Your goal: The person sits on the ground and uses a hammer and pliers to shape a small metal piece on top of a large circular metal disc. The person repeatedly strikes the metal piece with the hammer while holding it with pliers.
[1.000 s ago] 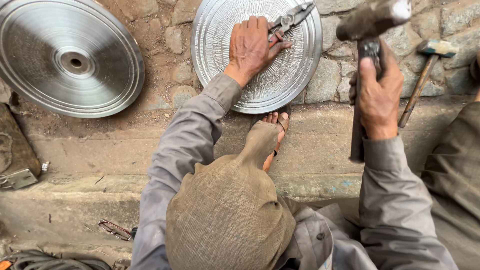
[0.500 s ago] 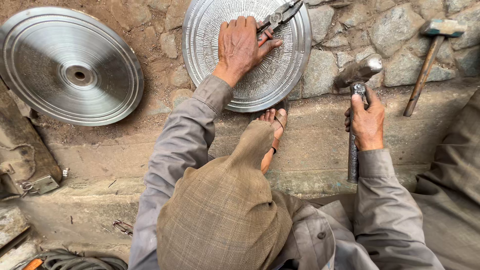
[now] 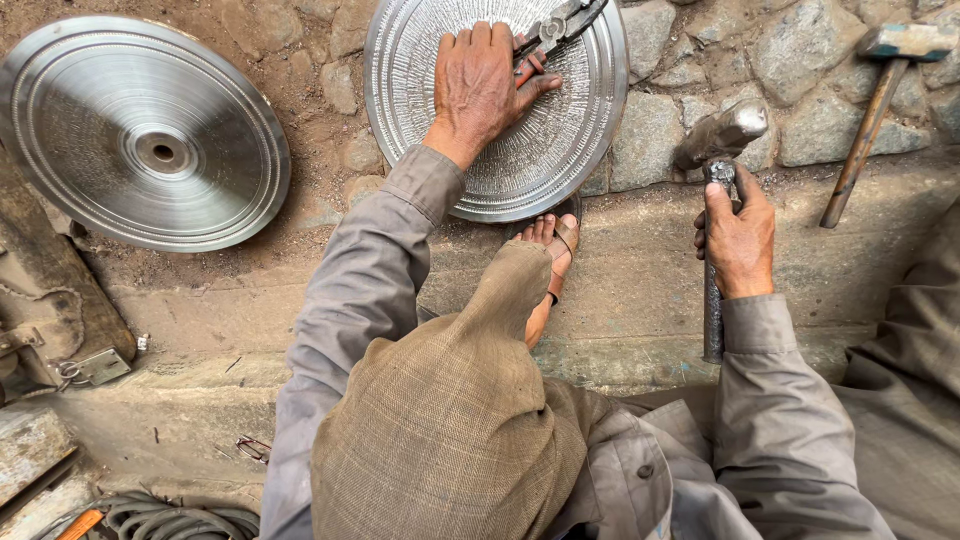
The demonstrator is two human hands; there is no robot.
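A round metal disc [image 3: 560,150] with a fine hammered pattern leans against the stone wall at top centre. My left hand [image 3: 485,85] lies on its face, fingers over the red handles of a pair of pliers [image 3: 555,25] whose jaws reach the disc's upper rim. My right hand [image 3: 738,235] grips the metal shaft of a hammer [image 3: 722,133], its steel head just right of the disc's lower edge, near the wall. My sandalled foot [image 3: 552,255] is set against the bottom of the disc.
A smooth, larger disc [image 3: 150,130] leans at the left. A wooden-handled hammer [image 3: 865,115] rests against the wall at the right. A concrete step [image 3: 640,300] runs across; a metal fixture [image 3: 60,320] and coiled cable [image 3: 170,515] lie at the lower left.
My right hand brought the hammer down from high at the upper right to beside the disc's lower edge. My left hand stayed on the disc and pliers.
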